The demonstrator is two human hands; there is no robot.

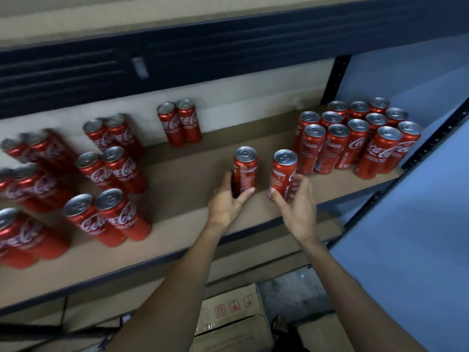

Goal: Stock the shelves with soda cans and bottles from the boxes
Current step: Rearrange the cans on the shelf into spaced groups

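Two slim red soda cans stand upright near the middle of the brown shelf (182, 174). My left hand (228, 199) grips the left can (245, 168) low down, thumb across its front. My right hand (297, 201) holds the right can (283, 171) near its base, fingers curled round its far side. A tight block of several red cans (355, 138) stands at the shelf's right end. Pairs of red cans (111, 168) stand spread over the left half, and one pair (180, 123) stands at the back.
A dark shelf beam (203, 54) runs overhead. A black upright post (337, 77) stands at the back right, beside a blue wall (406, 250). Cardboard boxes (233, 316) sit on the floor below the shelf's dark front edge.
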